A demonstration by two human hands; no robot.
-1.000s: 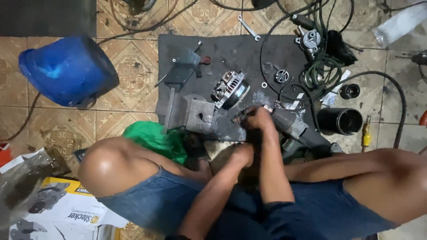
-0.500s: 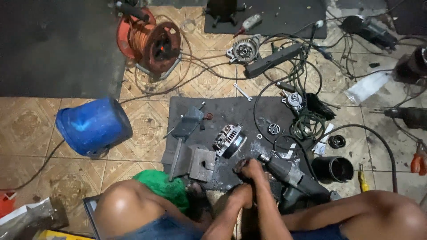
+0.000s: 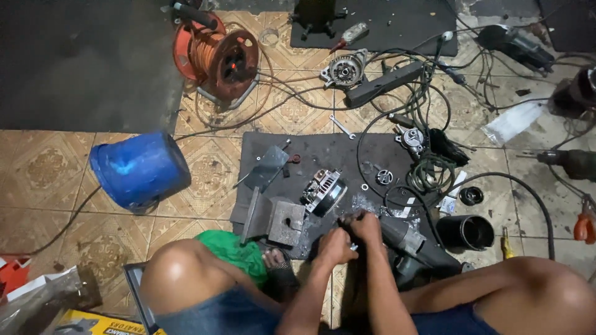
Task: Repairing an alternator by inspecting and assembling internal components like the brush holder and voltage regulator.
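Observation:
My left hand (image 3: 335,247) and my right hand (image 3: 366,224) are pressed together over the near edge of the dark mat (image 3: 323,152). Both are closed around a small dark part, which the fingers mostly hide. A grey power tool (image 3: 413,242) lies just right of my hands, its front end touching them. A grey metal block (image 3: 276,220) stands left of my hands. A finned alternator (image 3: 323,189) lies on the mat just beyond them. My bare knees frame the lower view.
A blue bucket (image 3: 139,167) lies on its side at left, with an orange cable reel (image 3: 223,59) behind it. Tangled black cables (image 3: 428,170), a black cylinder (image 3: 465,232), a wrench (image 3: 341,127), a second alternator (image 3: 344,71) and a drill (image 3: 571,162) lie around. A green cloth (image 3: 233,251) is under my left knee.
The view has lifted and pulled back, bringing the cable reel, far cables and second mat into sight. My hands have stayed together at the same spot by the grey power tool.

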